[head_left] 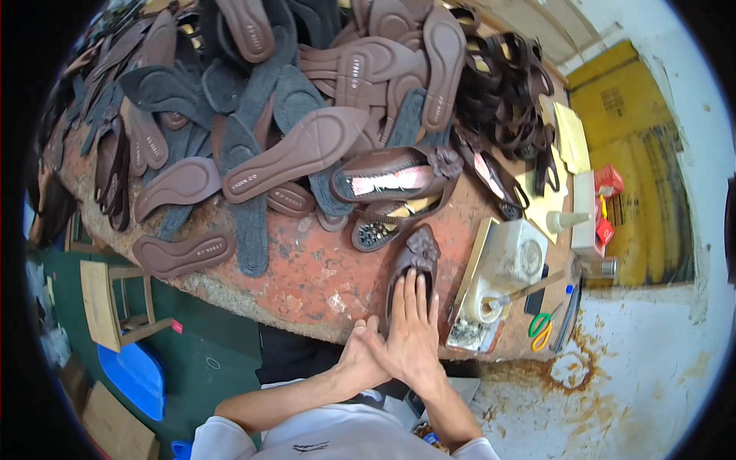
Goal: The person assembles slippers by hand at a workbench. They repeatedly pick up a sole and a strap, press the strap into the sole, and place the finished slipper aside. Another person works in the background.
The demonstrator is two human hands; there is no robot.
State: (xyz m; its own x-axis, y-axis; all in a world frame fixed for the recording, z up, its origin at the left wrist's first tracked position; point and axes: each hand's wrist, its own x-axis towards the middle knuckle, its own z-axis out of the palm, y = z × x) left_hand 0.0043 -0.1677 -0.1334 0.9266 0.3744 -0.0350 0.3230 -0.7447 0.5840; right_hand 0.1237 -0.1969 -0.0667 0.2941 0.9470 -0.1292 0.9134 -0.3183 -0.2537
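Shoe (422, 250): one, at the table's (295, 299) near edge.
Right hand (412, 337): fingers straight, slightly parted, in the shoe's opening.
Left hand (363, 356): fingers bent, against right hand; hold, cannot tell.
Scissors (541, 332): one pair.
Jar (478, 308): one, containing one brush (530, 289).

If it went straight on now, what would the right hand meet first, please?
The right hand would probably meet the flower-trimmed toe of the brown shoe, though depth is unclear.

Wears a white shirt (345, 429) behind the fingers (411, 299), with a small dark marking (310, 446) on its front. Has short white sleeves (221, 441) left and right of the fingers, leaving forearms (284, 402) bare.
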